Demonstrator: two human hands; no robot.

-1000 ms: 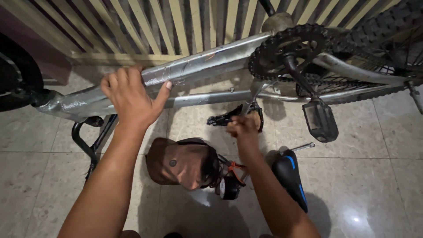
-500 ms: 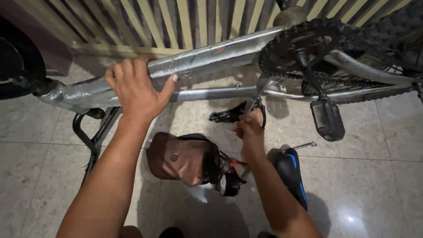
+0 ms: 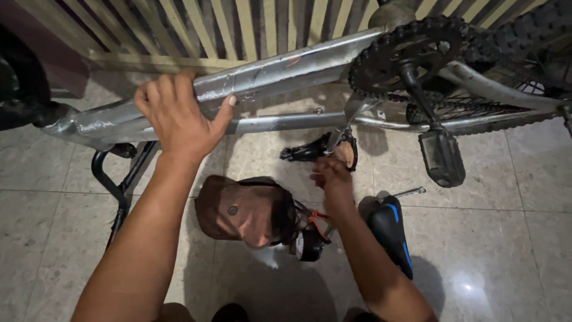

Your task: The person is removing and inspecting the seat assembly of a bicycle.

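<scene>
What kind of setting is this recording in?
Likely a home porch or entryway used for bike repair: polished floor tiles, a slatted metal gate behind, and an upside-down bicycle frame with a detached saddle beside it.

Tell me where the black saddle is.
In the head view, the saddle lies on the floor tiles at lower right, just right of the right forearm, below the pedal.

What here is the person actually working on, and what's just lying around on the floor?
In use:
- silver bike frame, gripped by the left hand
- black clamp part under the frame, at the right hand

Lying about:
- brown bag
- black and blue saddle
- small metal tool
- black rack
</scene>
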